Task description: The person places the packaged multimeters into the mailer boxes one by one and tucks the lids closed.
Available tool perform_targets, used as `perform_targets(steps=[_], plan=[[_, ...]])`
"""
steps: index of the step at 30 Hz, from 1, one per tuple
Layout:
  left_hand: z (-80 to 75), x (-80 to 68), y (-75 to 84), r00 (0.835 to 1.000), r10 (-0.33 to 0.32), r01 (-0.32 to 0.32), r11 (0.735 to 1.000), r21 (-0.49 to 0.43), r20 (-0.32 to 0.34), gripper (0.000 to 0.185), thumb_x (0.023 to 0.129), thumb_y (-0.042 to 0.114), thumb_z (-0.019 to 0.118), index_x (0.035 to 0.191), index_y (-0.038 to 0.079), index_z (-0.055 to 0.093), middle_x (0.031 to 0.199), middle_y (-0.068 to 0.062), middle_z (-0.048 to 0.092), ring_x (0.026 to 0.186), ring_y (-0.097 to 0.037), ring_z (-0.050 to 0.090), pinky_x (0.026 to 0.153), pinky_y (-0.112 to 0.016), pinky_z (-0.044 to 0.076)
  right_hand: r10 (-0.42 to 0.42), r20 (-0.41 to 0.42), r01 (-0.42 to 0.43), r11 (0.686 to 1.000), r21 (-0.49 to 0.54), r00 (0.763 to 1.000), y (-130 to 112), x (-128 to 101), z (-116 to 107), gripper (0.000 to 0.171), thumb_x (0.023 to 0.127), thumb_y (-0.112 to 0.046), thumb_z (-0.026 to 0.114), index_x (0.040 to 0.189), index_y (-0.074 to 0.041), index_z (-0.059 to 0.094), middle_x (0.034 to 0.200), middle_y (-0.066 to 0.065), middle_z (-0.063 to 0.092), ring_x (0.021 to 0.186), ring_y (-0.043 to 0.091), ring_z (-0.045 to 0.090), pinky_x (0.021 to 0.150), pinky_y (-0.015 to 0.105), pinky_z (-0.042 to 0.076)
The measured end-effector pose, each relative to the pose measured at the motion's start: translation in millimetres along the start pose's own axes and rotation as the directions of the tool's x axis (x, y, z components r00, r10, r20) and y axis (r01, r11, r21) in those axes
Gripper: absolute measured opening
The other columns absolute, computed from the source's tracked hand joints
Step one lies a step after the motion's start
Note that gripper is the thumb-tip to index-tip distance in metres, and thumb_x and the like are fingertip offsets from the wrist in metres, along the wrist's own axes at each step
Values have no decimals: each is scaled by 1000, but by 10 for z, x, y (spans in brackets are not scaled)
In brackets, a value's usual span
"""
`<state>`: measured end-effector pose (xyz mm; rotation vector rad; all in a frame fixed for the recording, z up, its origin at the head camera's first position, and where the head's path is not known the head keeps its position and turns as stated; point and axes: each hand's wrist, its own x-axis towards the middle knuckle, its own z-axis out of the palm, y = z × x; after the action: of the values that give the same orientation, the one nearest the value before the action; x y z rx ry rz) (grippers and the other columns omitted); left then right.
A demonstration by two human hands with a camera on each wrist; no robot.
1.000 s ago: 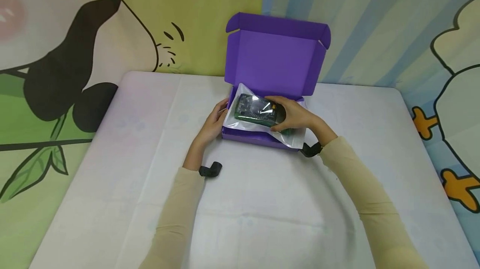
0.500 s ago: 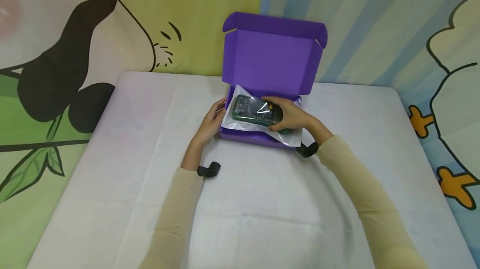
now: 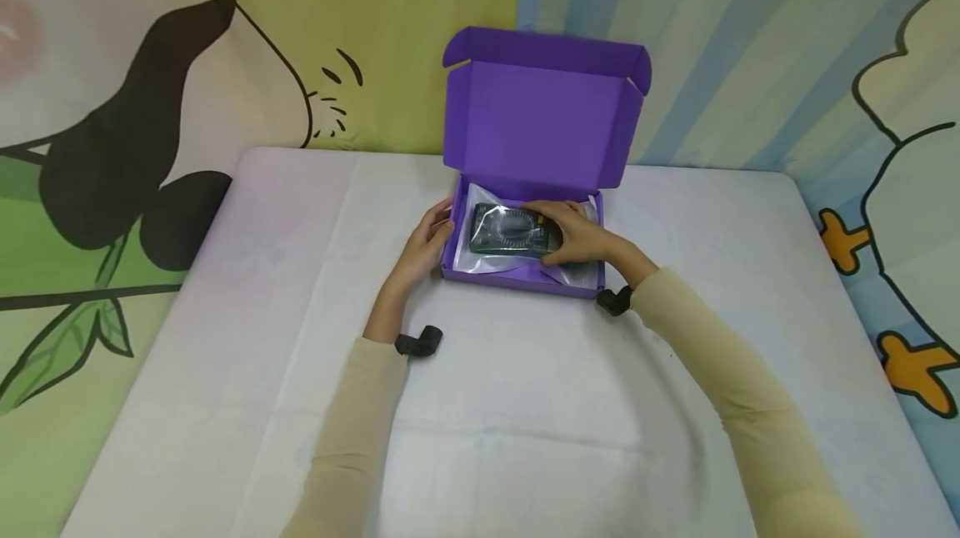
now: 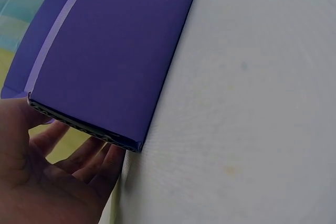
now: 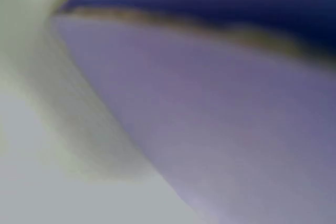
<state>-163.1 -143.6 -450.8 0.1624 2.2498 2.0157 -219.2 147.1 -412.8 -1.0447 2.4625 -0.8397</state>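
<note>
A purple cardboard box (image 3: 525, 280) stands open on the white table, its lid (image 3: 543, 122) upright at the back. Inside lies a dark green device (image 3: 510, 230) in a clear plastic bag (image 3: 480, 259). My right hand (image 3: 577, 236) grips the device's right end, fingers curled over it, down in the box. My left hand (image 3: 426, 245) rests with straight fingers against the box's left wall. In the left wrist view the same left hand (image 4: 58, 177) lies open beside the box's purple side (image 4: 110, 56). The right wrist view shows only a blurred purple wall (image 5: 220, 124).
The white table (image 3: 510, 438) stretches wide in front of the box and to both sides. A cartoon-printed backdrop (image 3: 225, 47) hangs right behind the table. Black wrist-camera mounts (image 3: 418, 343) sit on both forearms.
My right hand has lowered the bagged device from above the box rim down into the box; the bag now lies inside. The left hand has stayed at the box's left side.
</note>
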Motion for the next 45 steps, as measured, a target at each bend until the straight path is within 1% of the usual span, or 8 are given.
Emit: perform_targets(steps=[5,12,22,29,32,37,41,45], plan=[[12,-3,-19,1000,6,-6,1000,1,4,49,104,14,43,152,10,33,151,-18,38,139,-33,37,114,-43,34,8,30,-9,999,32,1000,54,6,50,93,74,-17,79,152,-5,29,151,20,35,140,38,29,116,60,5],[15,-7,5,1000,13,-13,1000,5,5,49,105,15,43,152,9,32,151,-19,38,139,-32,37,114,-43,35,12,47,-13,999,39,999,40,17,43,93,75,-17,77,153,-3,26,152,21,34,142,40,26,117,59,2],[13,11,-10,1000,20,-20,1000,22,-3,48,105,15,42,152,7,32,150,-20,38,138,-34,38,114,-44,34,45,71,-45,999,0,996,1,30,47,96,78,-18,76,155,-3,20,159,22,21,148,38,9,119,55,-8],[41,-115,297,1000,-2,2,1000,2,22,49,104,7,41,150,-4,27,151,-29,32,139,-41,33,115,-47,31,54,84,-54,999,-4,995,-4,38,67,97,79,-18,74,155,-2,17,161,19,15,149,36,5,118,53,-13],[34,-100,228,1000,2,-2,1000,-1,18,50,104,7,41,151,-4,27,151,-29,32,140,-41,33,115,-48,31,56,87,-56,998,-8,995,-13,39,74,96,80,-19,74,155,-2,16,161,19,14,149,35,4,118,53,-13],[4,-30,20,1000,1,0,1000,-10,7,50,105,13,42,153,5,29,153,-23,33,141,-37,33,116,-46,30,55,93,-53,998,-23,994,-27,35,82,96,80,-20,73,155,-2,15,162,19,13,150,35,3,117,54,-14],[9,-12,-2,1000,9,-9,1000,15,-5,49,105,17,43,152,9,31,152,-19,36,140,-33,36,116,-43,32,60,86,-57,998,-34,994,-35,26,88,95,82,-20,72,156,-3,14,162,17,11,150,33,1,116,53,-18],[10,-6,-4,1000,25,-24,999,26,-8,49,105,18,43,152,9,32,151,-20,37,139,-34,37,116,-43,31,50,77,-46,998,-43,996,-38,19,110,93,84,-20,70,156,-3,13,163,16,8,150,31,-2,115,54,-20]])
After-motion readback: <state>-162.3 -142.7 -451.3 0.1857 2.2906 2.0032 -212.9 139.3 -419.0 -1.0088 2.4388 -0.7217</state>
